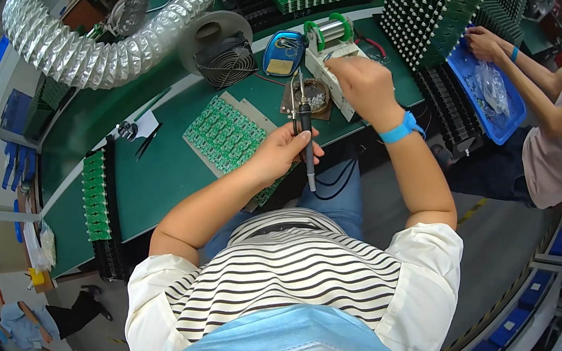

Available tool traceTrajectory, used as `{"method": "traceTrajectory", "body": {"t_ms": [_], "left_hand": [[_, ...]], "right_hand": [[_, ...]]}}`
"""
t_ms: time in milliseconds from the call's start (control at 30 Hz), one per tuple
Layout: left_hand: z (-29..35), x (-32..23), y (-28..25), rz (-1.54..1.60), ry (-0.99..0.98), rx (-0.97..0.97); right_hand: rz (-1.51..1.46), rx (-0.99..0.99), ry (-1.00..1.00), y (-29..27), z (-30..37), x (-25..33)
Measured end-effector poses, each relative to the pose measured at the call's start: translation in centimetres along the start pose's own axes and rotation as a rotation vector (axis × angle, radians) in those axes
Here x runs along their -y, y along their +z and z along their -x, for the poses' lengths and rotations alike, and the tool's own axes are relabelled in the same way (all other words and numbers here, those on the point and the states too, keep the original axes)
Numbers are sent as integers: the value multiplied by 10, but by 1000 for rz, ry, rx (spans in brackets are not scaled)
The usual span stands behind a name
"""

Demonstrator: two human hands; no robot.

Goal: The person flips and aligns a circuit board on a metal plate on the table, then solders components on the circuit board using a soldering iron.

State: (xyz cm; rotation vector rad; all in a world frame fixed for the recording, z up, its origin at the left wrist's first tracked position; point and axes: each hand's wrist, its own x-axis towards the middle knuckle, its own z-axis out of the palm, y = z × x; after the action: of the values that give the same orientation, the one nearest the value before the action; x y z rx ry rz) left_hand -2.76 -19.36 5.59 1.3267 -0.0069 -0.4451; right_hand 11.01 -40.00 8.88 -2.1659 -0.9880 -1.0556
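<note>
My left hand [283, 150] is closed around the black handle of a soldering iron [308, 143], its tip pointing away from me. Thin metal tweezers [293, 99] appear beside the iron in the same hand. My right hand [363, 87] is curled at a white box-shaped stand [338, 99] that carries a spool of solder wire [332, 32]; whatever its fingertips pinch is hidden. Between the hands sits a small brown holder [315, 102] with metallic bits in it. A panel of green circuit boards [226, 136] lies left of the iron.
A blue-rimmed case [284, 55] and a round fan [228, 62] stand behind, near a silver flexible duct [97, 59]. Black racks of boards [99, 201] line the left. At right, another person's hands [486, 45] are over a blue bin [504, 127]. Black tweezers [148, 141] lie leftward.
</note>
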Motion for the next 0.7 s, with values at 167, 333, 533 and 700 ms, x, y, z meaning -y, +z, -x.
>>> {"method": "traceTrajectory", "body": {"t_ms": [167, 333, 533, 700], "left_hand": [[0, 1, 3, 3, -12, 20], [1, 3, 1, 27, -18, 23], [1, 0, 1, 31, -27, 30], [0, 3, -1, 26, -30, 24]], "right_hand": [[7, -44, -166, 9, -1, 6], [61, -15, -133, 11, 1, 4], [146, 38, -72, 13, 1, 5], [91, 15, -83, 15, 2, 8]]}}
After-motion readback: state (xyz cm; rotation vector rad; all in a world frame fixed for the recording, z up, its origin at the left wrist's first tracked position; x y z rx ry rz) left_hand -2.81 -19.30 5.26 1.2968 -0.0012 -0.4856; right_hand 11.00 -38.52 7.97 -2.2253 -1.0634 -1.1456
